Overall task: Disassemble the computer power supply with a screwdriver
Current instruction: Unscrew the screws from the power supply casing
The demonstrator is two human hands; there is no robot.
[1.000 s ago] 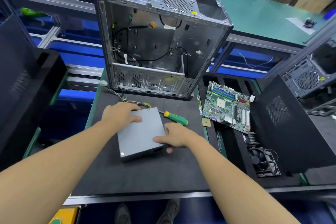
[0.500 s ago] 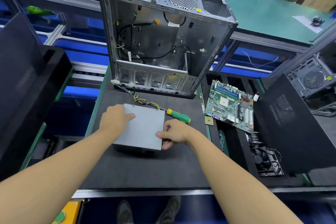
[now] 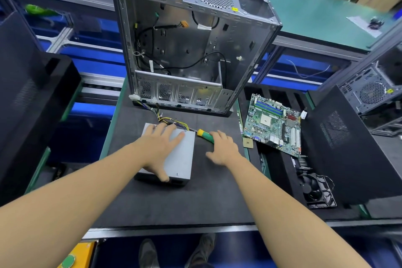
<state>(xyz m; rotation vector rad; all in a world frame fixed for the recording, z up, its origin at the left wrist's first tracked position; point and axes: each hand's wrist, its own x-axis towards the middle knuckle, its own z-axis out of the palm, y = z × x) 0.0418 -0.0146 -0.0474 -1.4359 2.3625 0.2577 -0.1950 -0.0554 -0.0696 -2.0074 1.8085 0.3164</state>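
The grey metal power supply (image 3: 181, 158) lies flat on the black foam mat (image 3: 178, 202), its yellow and black cable bundle (image 3: 169, 121) trailing back toward the case. My left hand (image 3: 159, 148) rests flat on its lid, fingers spread, thumb hanging over the near edge. A screwdriver (image 3: 205, 135) with a green and yellow handle lies on the mat just right of the supply. My right hand (image 3: 223, 148) hovers over the handle's near end with its fingers relaxed; I cannot tell whether it touches the tool.
An emptied silver computer case (image 3: 187, 50) stands open behind the mat. A green motherboard (image 3: 274, 124) and a small CPU chip (image 3: 248, 143) lie to the right, with a black fan (image 3: 315, 191) nearer me. Black side panels (image 3: 348, 143) stand on both sides.
The power supply has been turned and set flat. My right hand left its edge and moved right to the screwdriver handle. My left hand slid onto the lid.
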